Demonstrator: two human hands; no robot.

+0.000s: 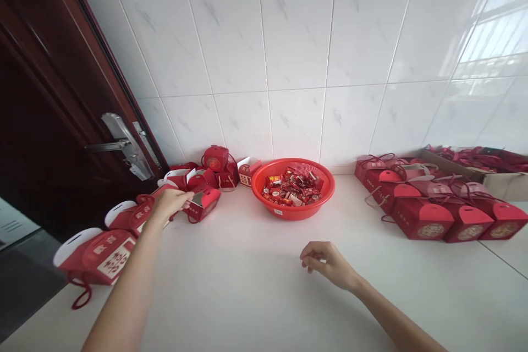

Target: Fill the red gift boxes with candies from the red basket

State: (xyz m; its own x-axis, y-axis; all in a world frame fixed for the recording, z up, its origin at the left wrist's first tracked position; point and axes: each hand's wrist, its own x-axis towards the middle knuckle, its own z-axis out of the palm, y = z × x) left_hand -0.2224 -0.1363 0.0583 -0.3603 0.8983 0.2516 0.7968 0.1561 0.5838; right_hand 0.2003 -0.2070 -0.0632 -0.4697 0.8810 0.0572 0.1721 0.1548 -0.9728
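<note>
At the left, my left hand (171,203) pinches the edge of a small red gift box (205,204) whose top stands open. Over the white table (223,286), my right hand (324,261) has its fingers curled together, with nothing visible in them. A red plastic basket (293,212) beyond the hands holds many red-wrapped candies (297,186). Around my left hand are several more red boxes, among them a large one (103,256) with a white-lined flap and a cord at the front left.
Several closed red boxes (431,220) stand in rows at the right. Behind them lies a cardboard tray (509,184) of red items. A tiled wall (297,38) runs along the back, and a dark wooden door (53,66) with a metal handle is at the left.
</note>
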